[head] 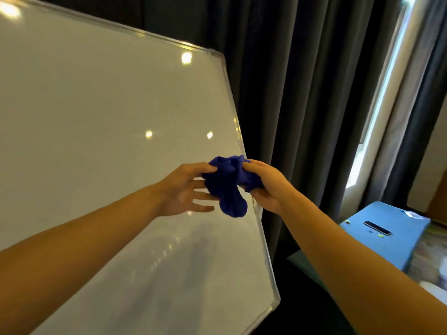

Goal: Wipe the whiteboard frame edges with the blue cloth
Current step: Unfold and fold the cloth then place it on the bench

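A large whiteboard (pixel 104 122) with a thin silver frame fills the left of the view, tilted; its right frame edge (pixel 233 110) runs down to the lower right corner. A bunched blue cloth (pixel 228 184) hangs in front of that right edge, about halfway down. My right hand (pixel 266 187) grips the cloth from the right, against the frame edge. My left hand (pixel 186 189) touches the cloth's left side with thumb and forefinger while its other fingers are spread in front of the board.
Dark grey curtains (pixel 302 93) hang behind the board, with a bright window gap (pixel 379 112) at the right. A blue surface (pixel 387 238) at the lower right carries a dark flat bar (pixel 377 228) and small bits.
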{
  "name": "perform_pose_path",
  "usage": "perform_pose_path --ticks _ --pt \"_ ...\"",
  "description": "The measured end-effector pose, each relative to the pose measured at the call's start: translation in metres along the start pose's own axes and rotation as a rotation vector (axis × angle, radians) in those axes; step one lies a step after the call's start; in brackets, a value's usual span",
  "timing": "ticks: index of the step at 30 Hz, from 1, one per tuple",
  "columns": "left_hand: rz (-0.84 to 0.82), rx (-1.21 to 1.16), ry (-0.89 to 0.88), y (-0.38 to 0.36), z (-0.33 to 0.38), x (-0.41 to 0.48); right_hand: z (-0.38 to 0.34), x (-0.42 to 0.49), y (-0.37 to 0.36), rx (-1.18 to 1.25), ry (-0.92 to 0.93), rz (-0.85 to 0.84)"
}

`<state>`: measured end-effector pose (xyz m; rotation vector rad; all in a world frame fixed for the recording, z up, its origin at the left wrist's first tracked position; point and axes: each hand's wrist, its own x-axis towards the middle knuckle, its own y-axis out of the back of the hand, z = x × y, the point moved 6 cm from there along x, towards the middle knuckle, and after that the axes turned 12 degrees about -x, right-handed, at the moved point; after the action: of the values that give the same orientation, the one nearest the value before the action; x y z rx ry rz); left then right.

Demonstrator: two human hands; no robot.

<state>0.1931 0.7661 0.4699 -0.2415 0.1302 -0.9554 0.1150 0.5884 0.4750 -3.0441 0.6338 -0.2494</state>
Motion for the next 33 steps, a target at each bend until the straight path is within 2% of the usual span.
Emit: perform_pose_path --ticks 6,10,14,18,22,25,28,30,33 --pt "0.129 0.034 0.065 -0.034 -0.016 -0.005 0.027 -0.009 0.008 0.504 -0.166 -0.108" --pt "0.109 -0.093 0.189 -0.074 -0.047 0.013 0.055 -0.031 0.055 0.443 -0.28 -0.216" --pt "0.194 0.17 0.182 -0.129 -0.105 0.053 0.093 -0.054 0.126 0.341 -0.356 -0.297" --pt "0.167 0.101 0.163 -0.164 -0.156 0.084 0.12 -0.07 0.201 0.229 -0.451 -0.213" --pt "0.207 0.027 0.162 -0.192 -0.202 0.125 0.145 -0.084 0.277 0.121 -0.55 -0.186" --pt "0.195 -0.012 0.163 -0.213 -0.227 0.164 0.157 -0.08 0.326 0.115 -0.503 -0.101" --pt "0.157 -0.005 0.216 -0.235 -0.251 0.209 0.17 -0.062 0.385 0.171 -0.438 0.066" --pt "0.136 0.007 0.24 -0.244 -0.264 0.239 0.181 -0.051 0.425 0.225 -0.437 0.181" --pt "0.14 0.011 0.26 -0.252 -0.288 0.297 0.199 -0.029 0.487 0.191 -0.457 0.265"
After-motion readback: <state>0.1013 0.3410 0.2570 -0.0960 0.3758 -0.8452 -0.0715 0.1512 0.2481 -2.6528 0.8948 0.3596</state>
